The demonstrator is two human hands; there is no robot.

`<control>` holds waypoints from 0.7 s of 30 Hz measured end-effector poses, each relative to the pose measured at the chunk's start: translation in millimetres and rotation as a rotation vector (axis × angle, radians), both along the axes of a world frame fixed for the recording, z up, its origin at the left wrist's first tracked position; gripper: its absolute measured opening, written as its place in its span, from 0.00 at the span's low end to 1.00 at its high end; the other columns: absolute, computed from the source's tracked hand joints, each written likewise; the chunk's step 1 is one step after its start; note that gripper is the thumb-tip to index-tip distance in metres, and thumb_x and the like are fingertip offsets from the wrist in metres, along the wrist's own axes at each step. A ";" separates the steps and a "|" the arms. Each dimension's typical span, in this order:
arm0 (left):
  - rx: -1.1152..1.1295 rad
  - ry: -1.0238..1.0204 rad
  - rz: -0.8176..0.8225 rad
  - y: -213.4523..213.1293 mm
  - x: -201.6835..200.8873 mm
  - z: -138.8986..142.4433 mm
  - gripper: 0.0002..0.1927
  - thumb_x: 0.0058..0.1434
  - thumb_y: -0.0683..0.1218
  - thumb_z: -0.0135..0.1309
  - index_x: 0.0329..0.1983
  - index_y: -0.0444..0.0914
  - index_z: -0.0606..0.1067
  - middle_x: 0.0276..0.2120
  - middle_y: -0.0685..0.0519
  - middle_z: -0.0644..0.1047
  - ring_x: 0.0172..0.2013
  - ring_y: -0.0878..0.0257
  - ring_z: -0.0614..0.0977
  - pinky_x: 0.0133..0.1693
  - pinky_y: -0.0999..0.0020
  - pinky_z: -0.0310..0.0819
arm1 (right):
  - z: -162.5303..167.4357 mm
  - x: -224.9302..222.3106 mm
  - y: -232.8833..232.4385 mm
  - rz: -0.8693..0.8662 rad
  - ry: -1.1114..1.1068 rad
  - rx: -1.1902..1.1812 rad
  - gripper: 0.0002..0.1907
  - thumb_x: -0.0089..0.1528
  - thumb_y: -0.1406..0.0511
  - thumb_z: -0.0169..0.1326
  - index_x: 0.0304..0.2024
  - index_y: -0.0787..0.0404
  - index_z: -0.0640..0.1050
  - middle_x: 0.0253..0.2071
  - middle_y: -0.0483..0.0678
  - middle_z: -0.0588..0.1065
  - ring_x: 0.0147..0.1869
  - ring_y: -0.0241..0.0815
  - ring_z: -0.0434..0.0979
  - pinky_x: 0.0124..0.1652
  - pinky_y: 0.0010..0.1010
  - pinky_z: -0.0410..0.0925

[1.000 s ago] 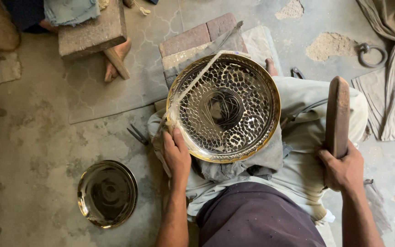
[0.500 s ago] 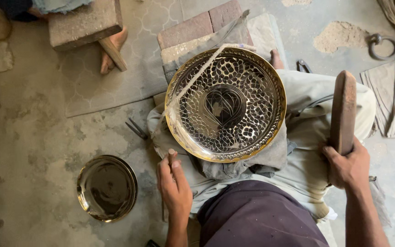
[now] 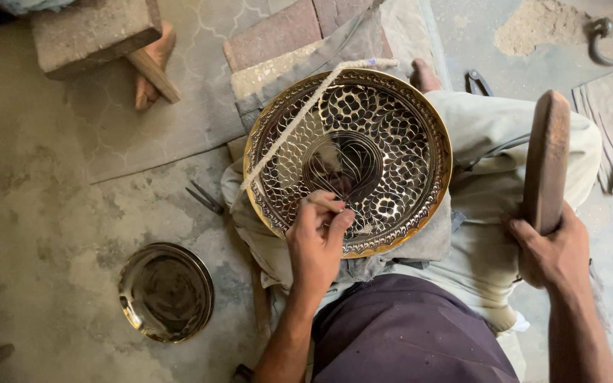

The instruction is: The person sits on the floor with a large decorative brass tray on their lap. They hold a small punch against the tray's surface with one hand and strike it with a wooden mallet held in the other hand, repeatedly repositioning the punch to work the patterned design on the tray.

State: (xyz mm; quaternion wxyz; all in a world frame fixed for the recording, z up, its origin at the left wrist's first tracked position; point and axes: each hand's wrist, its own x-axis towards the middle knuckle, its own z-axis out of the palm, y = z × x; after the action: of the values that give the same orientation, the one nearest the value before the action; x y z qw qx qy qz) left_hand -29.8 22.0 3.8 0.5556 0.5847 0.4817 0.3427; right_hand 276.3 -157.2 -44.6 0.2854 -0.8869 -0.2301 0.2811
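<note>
Left hand (image 3: 317,237) sat on the near rim of the engraved brass tray (image 3: 349,159), fingers pinched together around what looked to me like a thin chisel or punch, though the tool itself was too slim for me to make out; its tip seemed to press just below the tray's round centre medallion. Right hand (image 3: 551,255) was closed firmly around the lower end of a wooden mallet (image 3: 546,162), held upright and well off to the right of the tray, raised above my bent knee.

I saw the tray resting tilted on a cloth over my lap, directly ahead of the left hand, with a twisted cord (image 3: 299,120) stretched across its upper left part. Left of and below my left hand, a smaller plain brass plate (image 3: 167,291) lay on the concrete floor, and a pair of metal pincers (image 3: 207,198) lay between it and the tray.

My worry was the tray's footing: it lay on soft cloth and a leg, so a heavy blow could have rocked it and let the pinched tool skid across the finished pattern. A mallet strike coming in off-line could also have caught my left fingers.
</note>
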 end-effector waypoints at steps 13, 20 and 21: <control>0.316 0.150 -0.050 -5.2 18.3 -16.5 0.14 0.69 0.46 0.59 0.52 0.35 0.73 0.39 0.52 0.81 0.38 0.67 0.85 0.35 0.73 0.84 | 139.7 -15.4 107.3 0.640 -0.506 0.283 0.24 0.63 0.71 0.64 0.59 0.66 0.71 0.48 0.59 0.77 0.50 0.52 0.81 0.49 0.37 0.74; 0.217 0.147 -0.039 -7.4 21.1 -10.9 0.11 0.70 0.47 0.59 0.47 0.35 0.73 0.38 0.53 0.80 0.36 0.66 0.85 0.31 0.73 0.80 | 194.1 -55.0 165.5 0.909 -0.502 0.154 0.34 0.53 0.74 0.62 0.64 0.62 0.72 0.47 0.56 0.77 0.44 0.54 0.79 0.43 0.43 0.72; 0.225 0.155 -0.047 -7.1 21.1 -10.7 0.11 0.70 0.47 0.59 0.46 0.36 0.73 0.37 0.53 0.80 0.35 0.66 0.85 0.31 0.73 0.80 | 198.9 -51.2 165.9 1.086 -0.785 0.128 0.33 0.53 0.73 0.62 0.62 0.59 0.74 0.46 0.53 0.78 0.45 0.53 0.79 0.45 0.45 0.72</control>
State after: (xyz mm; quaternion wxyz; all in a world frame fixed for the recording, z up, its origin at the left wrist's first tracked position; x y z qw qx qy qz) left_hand -8.7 14.9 -6.9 0.4556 0.6792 0.4677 0.3353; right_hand 225.1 8.6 154.4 0.0505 -0.6632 -0.7462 0.0273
